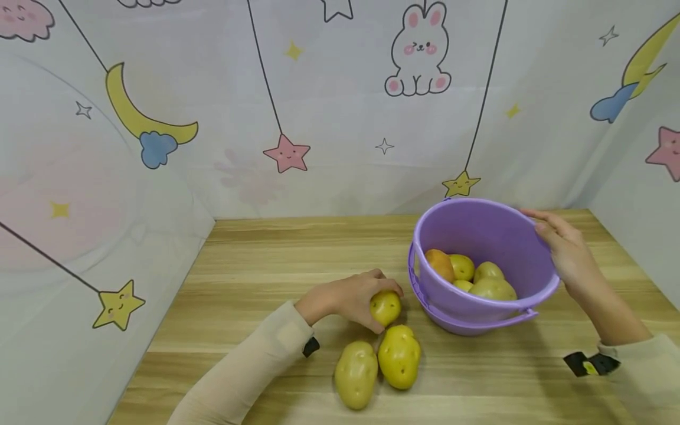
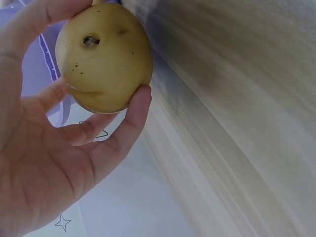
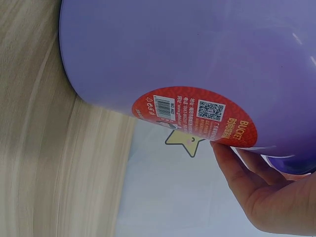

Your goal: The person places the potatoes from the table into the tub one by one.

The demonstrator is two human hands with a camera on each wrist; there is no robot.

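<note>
Wood-grain desk point(image 1: 249, 254), cartoon-print cloth point(image 1: 340, 100) behind. Left hand point(image 1: 350, 298) grasps small yellow potato point(image 1: 385, 307) just left of purple bucket point(image 1: 486, 233); right hand point(image 1: 569, 254) grips bucket rim point(image 1: 555, 282). Judgement: hold bucket firm, raise potato clear of rim before crossing, lower gently onto potatoes inside point(image 1: 493, 289); dropping risks bouncing.

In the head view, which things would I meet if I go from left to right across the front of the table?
Left sleeve → pale loose potato → bright yellow loose potato → purple bucket → right hand → right sleeve.
</note>
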